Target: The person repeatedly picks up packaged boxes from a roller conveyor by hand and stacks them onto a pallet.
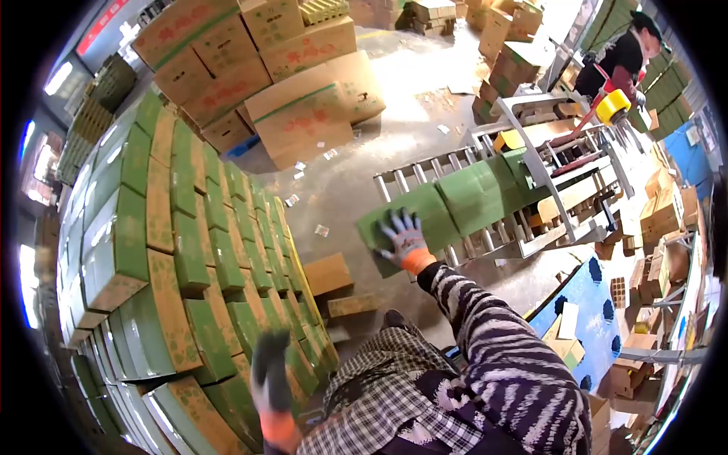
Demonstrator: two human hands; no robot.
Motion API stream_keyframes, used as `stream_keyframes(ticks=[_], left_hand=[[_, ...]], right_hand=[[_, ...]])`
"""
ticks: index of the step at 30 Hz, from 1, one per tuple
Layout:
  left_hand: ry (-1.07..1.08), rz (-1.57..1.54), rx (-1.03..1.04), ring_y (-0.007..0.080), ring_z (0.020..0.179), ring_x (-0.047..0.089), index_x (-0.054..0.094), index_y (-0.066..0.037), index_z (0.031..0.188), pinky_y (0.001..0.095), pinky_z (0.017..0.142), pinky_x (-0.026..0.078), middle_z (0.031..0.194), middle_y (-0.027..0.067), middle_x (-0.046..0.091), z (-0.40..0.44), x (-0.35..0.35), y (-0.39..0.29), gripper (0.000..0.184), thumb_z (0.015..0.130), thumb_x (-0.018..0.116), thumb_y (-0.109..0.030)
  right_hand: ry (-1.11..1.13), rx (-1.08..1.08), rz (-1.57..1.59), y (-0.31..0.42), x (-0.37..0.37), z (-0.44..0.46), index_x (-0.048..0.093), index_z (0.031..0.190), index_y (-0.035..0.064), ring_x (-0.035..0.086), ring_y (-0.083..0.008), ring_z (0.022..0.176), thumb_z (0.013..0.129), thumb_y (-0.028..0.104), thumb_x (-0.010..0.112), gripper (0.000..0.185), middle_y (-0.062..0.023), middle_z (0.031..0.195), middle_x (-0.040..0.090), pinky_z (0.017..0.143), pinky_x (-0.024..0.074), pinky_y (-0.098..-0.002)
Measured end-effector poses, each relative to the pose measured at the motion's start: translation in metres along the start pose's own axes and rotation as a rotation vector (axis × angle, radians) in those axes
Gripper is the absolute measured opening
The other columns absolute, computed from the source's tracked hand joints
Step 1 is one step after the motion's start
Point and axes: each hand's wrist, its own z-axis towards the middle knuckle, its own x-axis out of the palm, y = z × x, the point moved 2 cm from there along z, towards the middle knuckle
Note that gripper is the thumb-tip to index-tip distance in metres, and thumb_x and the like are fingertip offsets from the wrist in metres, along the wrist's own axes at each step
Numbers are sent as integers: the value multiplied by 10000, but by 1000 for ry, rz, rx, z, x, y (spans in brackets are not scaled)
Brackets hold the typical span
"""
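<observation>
My right hand (404, 236), in a grey glove with an orange cuff, lies with spread fingers on the top of a green carton (426, 214) at the near end of a roller conveyor (489, 241). Right behind that carton on the rollers sits another green carton (481, 193). My left hand (271, 379), gloved the same way and a little blurred, hangs in the air at lower left with its fingers stretched out and nothing in them. It is nearest to a tall stack of green and brown cartons (201, 254).
Large brown boxes (303, 106) are piled at the back. Flattened cardboard (327, 274) and paper scraps lie on the floor. A metal-framed machine (550, 163) straddles the conveyor, with another person (618, 64) beyond it. At right stands a blue table (599, 326).
</observation>
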Motion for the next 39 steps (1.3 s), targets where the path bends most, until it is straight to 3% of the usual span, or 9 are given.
stream_keyframes(ticks=[2, 9, 12, 15, 18, 20, 22, 30, 39], left_hand=[[198, 381, -48, 210, 1329, 310, 296, -39, 1414, 304, 1079, 226, 1445, 131, 329, 88, 22, 57, 651, 854, 607, -154], [605, 814, -334, 205, 1026, 555, 290, -36, 1401, 298, 868, 451, 1357, 124, 436, 200, 2, 361, 835, 739, 760, -230], [860, 214, -659, 211, 1039, 559, 337, -51, 1385, 323, 831, 477, 1300, 113, 499, 152, 14, 373, 713, 791, 704, -195], [311, -38, -1147, 207, 996, 592, 444, -7, 1305, 320, 823, 493, 1199, 97, 576, 84, -20, 359, 516, 850, 631, -166], [361, 261, -698, 198, 971, 605, 529, 28, 1215, 304, 853, 483, 1142, 94, 605, 21, -71, 366, 404, 881, 592, -191], [411, 428, -353, 188, 960, 609, 567, 44, 1165, 292, 867, 474, 1110, 89, 620, 9, -80, 350, 370, 894, 577, -207], [-9, 40, -693, 170, 959, 607, 592, 16, 1141, 289, 862, 471, 1105, 81, 625, -3, -66, 296, 333, 918, 537, -225], [-97, -204, -301, 161, 997, 563, 497, -13, 1227, 297, 856, 466, 1139, 68, 577, -27, -50, 102, 389, 863, 588, -113], [-520, -68, 354, 161, 1174, 439, 282, -42, 1408, 306, 945, 398, 1318, 63, 450, -90, -55, -162, 794, 748, 715, -129]], right_hand=[[74, -271, 44, 0, 14, -23, 391, 1367, 230, 257, -373, 1332, 751, 529, 584, 711, -136, 1435, 322, 1088, 175, -514], [212, -641, 258, 5, 36, -71, 454, 1309, 180, 308, -305, 1324, 748, 497, 598, 660, -83, 1427, 357, 1080, 224, -479], [142, -781, 364, -10, 30, -81, 477, 1255, 121, 401, -308, 1247, 747, 425, 638, 614, -112, 1316, 464, 1034, 301, -464], [-206, -128, 601, -48, 8, -90, 513, 1118, 86, 529, -279, 991, 694, 235, 742, 505, -124, 1078, 551, 854, 433, -401], [-602, 1146, 1368, -96, 96, -99, 529, 1040, 82, 523, -228, 868, 701, 108, 757, 410, -82, 983, 547, 739, 456, -338], [-130, 1114, 2405, -87, 99, -90, 588, 1089, 180, 532, -140, 859, 865, 343, 616, 279, 54, 1007, 601, 728, 446, -331], [-181, 1199, 2075, -69, 133, -53, 594, 1129, 198, 531, -141, 969, 862, 429, 582, 354, 58, 1068, 618, 801, 423, -337], [-122, 742, 2114, -47, 26, -47, 562, 1219, 101, 534, -195, 1076, 917, 183, 509, 318, -33, 1207, 572, 916, 422, -340], [562, 16, 2091, 98, -203, 43, 434, 1312, 68, 498, -257, 1080, 896, 441, 479, 560, -92, 1235, 512, 949, 393, -383]])
